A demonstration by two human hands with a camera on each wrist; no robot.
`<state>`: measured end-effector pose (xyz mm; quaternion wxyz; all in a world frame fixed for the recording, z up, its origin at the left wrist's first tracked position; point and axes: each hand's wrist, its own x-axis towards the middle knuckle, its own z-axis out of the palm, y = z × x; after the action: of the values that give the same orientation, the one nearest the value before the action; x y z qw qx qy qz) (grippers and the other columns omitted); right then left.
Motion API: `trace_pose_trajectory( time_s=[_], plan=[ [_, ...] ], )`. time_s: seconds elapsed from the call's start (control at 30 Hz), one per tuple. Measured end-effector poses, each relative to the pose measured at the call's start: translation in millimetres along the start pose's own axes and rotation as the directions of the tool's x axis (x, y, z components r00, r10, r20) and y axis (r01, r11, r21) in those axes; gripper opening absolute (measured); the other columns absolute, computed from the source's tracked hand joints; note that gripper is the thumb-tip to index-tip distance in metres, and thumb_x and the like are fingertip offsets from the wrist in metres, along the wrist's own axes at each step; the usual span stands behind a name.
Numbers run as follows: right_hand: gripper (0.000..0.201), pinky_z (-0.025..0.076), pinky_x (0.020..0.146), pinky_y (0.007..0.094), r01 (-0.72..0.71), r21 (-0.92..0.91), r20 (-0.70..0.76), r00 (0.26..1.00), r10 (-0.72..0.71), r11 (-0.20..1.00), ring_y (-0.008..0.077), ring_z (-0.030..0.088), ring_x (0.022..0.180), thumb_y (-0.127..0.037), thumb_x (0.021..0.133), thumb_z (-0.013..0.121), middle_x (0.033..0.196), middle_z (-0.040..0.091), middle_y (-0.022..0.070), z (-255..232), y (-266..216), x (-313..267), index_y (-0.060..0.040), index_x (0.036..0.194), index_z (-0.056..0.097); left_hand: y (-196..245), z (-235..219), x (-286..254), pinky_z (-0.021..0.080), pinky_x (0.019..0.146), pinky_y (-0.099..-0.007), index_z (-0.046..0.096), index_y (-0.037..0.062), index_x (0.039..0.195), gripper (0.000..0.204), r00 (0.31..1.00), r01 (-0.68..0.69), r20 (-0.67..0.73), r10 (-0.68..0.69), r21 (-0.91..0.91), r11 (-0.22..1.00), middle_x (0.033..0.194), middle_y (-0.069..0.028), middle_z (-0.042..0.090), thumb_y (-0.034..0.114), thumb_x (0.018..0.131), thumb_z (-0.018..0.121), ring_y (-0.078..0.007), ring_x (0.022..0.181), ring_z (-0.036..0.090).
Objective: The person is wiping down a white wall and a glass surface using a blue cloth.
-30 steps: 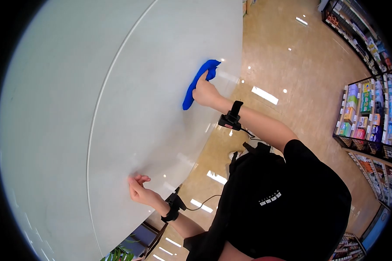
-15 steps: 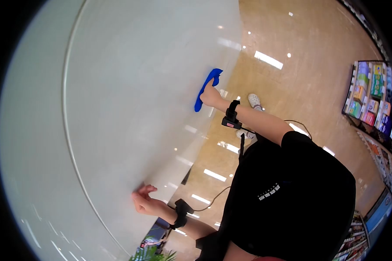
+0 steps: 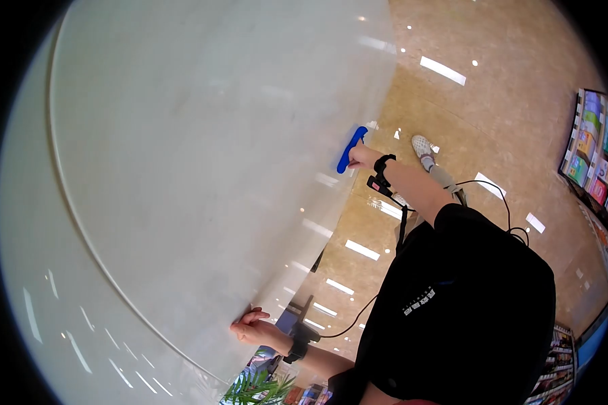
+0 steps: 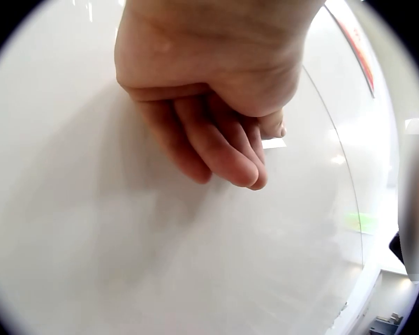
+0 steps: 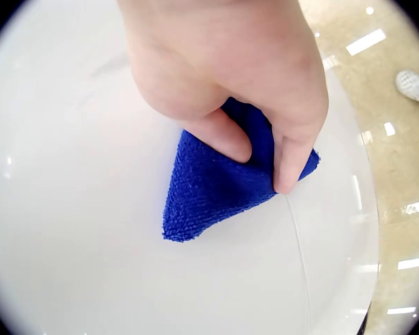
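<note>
My right hand (image 3: 363, 156) grips a folded blue cloth (image 3: 352, 146) at the edge of a large glossy white surface (image 3: 182, 169). In the right wrist view the cloth (image 5: 206, 185) lies against that surface, with the thumb and a finger pinching its folds; the other fingers are mostly hidden. Lower down in the head view, my left hand (image 3: 255, 331) is near the same edge. Its fingers (image 4: 220, 150) hang loosely curled, close over the white surface, and hold nothing in the left wrist view.
A pale raised line (image 3: 71, 209) curves across the white surface. Beyond its edge is a shiny tan floor (image 3: 493, 101), where a shoe (image 3: 422, 148) shows. Shelves of packaged goods (image 3: 591, 148) stand at the right; a green plant (image 3: 260, 386) is at the bottom. Cables trail from both wrist cameras.
The head view has shifted, and the curved line now sits further left. My right hand and the cloth have come closer to the surface's edge. The left hand stays loosely curled.
</note>
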<state>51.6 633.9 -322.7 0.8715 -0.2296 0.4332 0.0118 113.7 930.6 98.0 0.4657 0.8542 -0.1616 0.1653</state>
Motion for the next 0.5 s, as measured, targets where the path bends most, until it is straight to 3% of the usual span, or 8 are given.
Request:
trace_pose_trajectory(
  time_s=[0.03,0.13,0.3,0.4,0.43,0.5],
  plan=[
    [0.101,0.055,0.071,0.0437,0.006,0.049,0.038,0.999,-0.008,0.999,0.0278,0.061,0.079,0.005,0.074,0.052,0.101,0.054,0.0178,-1.0,2.2,-0.5,-0.0157,0.145,-0.017,1.6,1.4,-1.2,0.049,0.055,-0.032,0.049,0.0053,0.06,0.061,1.0,0.014,0.001,-0.014,-0.033,0.999,0.04,-0.0084,0.049,0.053,0.096,0.036,-0.0175,0.038,0.049],
    [0.087,0.055,0.073,0.0423,-0.049,0.134,-0.063,0.996,0.058,0.99,0.0217,0.059,0.076,0.008,0.074,0.051,0.093,0.053,0.0097,7.0,3.3,-5.3,-0.0238,0.141,0.006,5.5,4.3,-1.9,0.049,0.055,-0.0306,0.048,0.0058,0.061,0.056,0.999,0.026,0.026,-0.024,-0.11,0.994,0.043,-0.0067,0.049,0.048,0.097,0.039,-0.0154,0.037,0.048],
    [0.104,0.053,0.075,0.0384,0.029,0.106,-0.055,0.998,-0.023,0.994,0.0173,0.055,0.073,0.007,0.073,0.051,0.086,0.05,0.0049,23.4,-12.9,-33.1,-0.0301,0.145,-0.015,15.1,18.5,-1.4,0.047,0.05,-0.0272,0.05,0.0019,0.05,0.066,0.999,0.043,0.032,-0.04,-0.128,0.991,0.042,-0.0103,0.051,0.048,0.097,0.041,-0.0174,0.039,0.052],
    [0.105,0.053,0.075,0.0371,0.169,0.019,-0.067,0.984,-0.167,0.985,0.0173,0.055,0.076,0.005,0.073,0.051,0.09,0.049,0.0063,34.2,-22.8,-49.7,-0.0283,0.145,-0.018,20.8,27.1,-1.9,0.046,0.049,-0.026,0.054,-0.0013,0.054,0.062,0.997,0.03,0.071,-0.022,-0.109,0.994,0.043,-0.0108,0.052,0.041,0.098,0.043,-0.0177,0.041,0.053],
    [0.105,0.053,0.076,0.0378,0.166,0.011,-0.058,0.985,-0.165,0.986,0.0177,0.055,0.077,0.005,0.073,0.051,0.092,0.048,0.0069,38.4,-27.4,-56.7,-0.0253,0.144,-0.019,17.4,24.9,-0.2,0.047,0.052,-0.0269,0.059,-0.0046,0.063,0.052,0.991,0.044,0.13,-0.026,-0.138,0.989,0.047,-0.0116,0.055,0.032,0.097,0.045,-0.018,0.044,0.055],
    [0.104,0.053,0.077,0.0393,0.161,-0.024,-0.036,0.986,-0.162,0.987,0.0185,0.055,0.08,0.005,0.073,0.051,0.096,0.047,0.008,46.0,-42.1,-73.3,-0.0193,0.144,-0.021,15.3,29.5,-2.2,0.048,0.055,-0.0276,0.06,-0.0057,0.068,0.047,0.978,0.051,0.21,-0.013,-0.179,0.982,0.051,-0.0121,0.058,0.028,0.097,0.045,-0.0182,0.047,0.056]
  ],
)
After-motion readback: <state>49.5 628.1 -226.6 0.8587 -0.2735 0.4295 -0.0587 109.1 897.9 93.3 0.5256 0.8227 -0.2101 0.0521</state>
